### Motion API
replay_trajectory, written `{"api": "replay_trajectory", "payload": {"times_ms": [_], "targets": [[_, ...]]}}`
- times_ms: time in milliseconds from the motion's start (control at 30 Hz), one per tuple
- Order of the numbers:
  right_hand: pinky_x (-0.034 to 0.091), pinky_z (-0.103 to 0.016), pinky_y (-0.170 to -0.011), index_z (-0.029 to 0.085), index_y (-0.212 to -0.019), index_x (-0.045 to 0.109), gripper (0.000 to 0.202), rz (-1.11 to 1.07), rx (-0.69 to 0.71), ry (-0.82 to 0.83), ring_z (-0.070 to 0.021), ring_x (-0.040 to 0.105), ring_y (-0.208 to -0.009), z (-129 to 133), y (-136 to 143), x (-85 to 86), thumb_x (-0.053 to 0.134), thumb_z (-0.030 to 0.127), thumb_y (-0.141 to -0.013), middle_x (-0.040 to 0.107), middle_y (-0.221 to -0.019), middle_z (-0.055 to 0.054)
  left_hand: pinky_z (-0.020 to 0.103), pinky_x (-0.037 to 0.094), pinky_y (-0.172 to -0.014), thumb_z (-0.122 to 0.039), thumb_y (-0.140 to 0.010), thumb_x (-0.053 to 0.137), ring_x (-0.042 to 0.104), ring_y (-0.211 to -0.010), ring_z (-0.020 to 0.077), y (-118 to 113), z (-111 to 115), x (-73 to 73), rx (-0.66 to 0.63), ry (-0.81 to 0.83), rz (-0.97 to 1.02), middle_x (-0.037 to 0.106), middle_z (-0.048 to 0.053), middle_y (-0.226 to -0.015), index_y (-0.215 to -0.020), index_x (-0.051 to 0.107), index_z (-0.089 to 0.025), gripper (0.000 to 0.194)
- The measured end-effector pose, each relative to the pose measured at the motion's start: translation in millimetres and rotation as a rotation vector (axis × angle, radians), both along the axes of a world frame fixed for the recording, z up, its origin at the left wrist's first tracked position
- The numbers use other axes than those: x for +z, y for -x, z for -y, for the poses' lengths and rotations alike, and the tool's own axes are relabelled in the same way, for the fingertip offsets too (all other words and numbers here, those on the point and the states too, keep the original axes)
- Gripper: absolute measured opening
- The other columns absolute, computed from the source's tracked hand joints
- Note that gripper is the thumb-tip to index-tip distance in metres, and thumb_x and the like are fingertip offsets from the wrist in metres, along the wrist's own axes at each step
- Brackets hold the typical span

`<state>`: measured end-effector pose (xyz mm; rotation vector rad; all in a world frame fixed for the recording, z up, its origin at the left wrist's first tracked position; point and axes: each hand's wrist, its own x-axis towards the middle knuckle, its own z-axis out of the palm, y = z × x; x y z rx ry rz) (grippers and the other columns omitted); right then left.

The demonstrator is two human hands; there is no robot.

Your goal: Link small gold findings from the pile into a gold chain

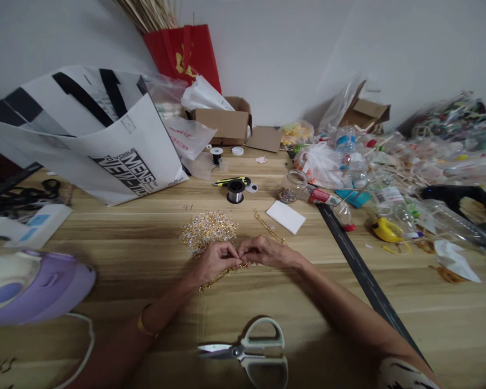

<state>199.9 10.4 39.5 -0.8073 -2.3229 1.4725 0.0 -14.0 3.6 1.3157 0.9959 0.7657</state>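
My left hand (218,261) and my right hand (264,251) meet fingertip to fingertip above the wooden table. Between them they pinch a thin gold beaded strand (222,275), which trails down to the left under the left hand. The exact spot in the fingers is too small to make out. Just behind the left hand lies a heap of small gold and clear beads (207,229). A second gold strand (267,224) rests on the table behind the right hand. Nearer to me, scissors (243,352) with pale handles lie with their blades pointing left.
A spool of wire (235,192), a yellow cutter knife (229,182) and a white card (285,216) lie beyond the beads. Left stand a large white bag (146,146) and a purple iron-like appliance (56,286). Plastic bottles (392,202) and a jar (294,186) crowd the right.
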Motion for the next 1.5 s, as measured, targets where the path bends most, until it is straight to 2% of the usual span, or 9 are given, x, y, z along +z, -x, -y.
{"api": "replay_trajectory", "payload": {"times_ms": [167, 633, 867, 1133, 1500], "targets": [[0.037, -0.018, -0.059, 0.013, -0.085, 0.063, 0.013, 0.007, 0.011, -0.011, -0.0093, 0.049, -0.063, 0.5, -0.1, 2.2, 0.052, 0.020, -0.088, 0.056, -0.069, 0.001, 0.024, 0.048, -0.060, -0.021, -0.059, 0.078, 0.062, -0.060, 0.0131, 0.0, 1.1, 1.4, 0.001, 0.001, -0.005, 0.068, 0.003, -0.064, -0.064, 0.062, -0.012, 0.019], [0.038, -0.018, -0.056, 0.014, -0.091, 0.060, 0.012, 0.006, -0.040, 0.125, -0.0090, 0.051, -0.061, 0.2, -1.1, 1.7, 0.053, 0.023, -0.087, 0.057, -0.070, 0.001, 0.022, 0.047, -0.059, -0.022, -0.058, 0.079, 0.062, -0.059, 0.0116, -0.9, 1.2, -2.7, 0.009, 0.032, 0.028, 0.068, 0.003, -0.063, -0.065, 0.063, -0.011, 0.021], [0.037, -0.019, -0.058, 0.013, -0.088, 0.061, 0.011, 0.014, -0.069, 0.064, -0.0091, 0.048, -0.063, 2.6, 3.4, 2.7, 0.056, 0.022, -0.086, 0.055, -0.071, 0.001, 0.023, 0.047, -0.058, -0.022, -0.057, 0.080, 0.062, -0.059, 0.0123, -1.4, 1.7, 2.2, 0.021, 0.028, 0.004, 0.067, 0.002, -0.062, -0.063, 0.061, -0.012, 0.022], [0.035, -0.019, -0.060, 0.014, -0.083, 0.063, 0.011, 0.018, -0.021, -0.069, -0.0094, 0.047, -0.065, 2.3, 1.9, 0.7, 0.054, 0.019, -0.087, 0.056, -0.072, 0.001, 0.023, 0.047, -0.059, -0.021, -0.059, 0.078, 0.062, -0.060, 0.0129, -1.3, 1.7, 4.1, 0.003, 0.013, -0.035, 0.067, 0.003, -0.063, -0.062, 0.061, -0.012, 0.020], [0.036, -0.020, -0.060, 0.014, -0.085, 0.061, 0.011, 0.024, -0.029, -0.060, -0.0104, 0.049, -0.065, -0.3, -2.1, 0.2, 0.053, 0.020, -0.088, 0.058, -0.073, 0.000, 0.023, 0.046, -0.062, -0.022, -0.063, 0.075, 0.061, -0.065, 0.0128, -1.8, 1.7, 1.2, -0.027, -0.024, -0.025, 0.067, 0.004, -0.069, -0.065, 0.060, -0.012, 0.018]]}}
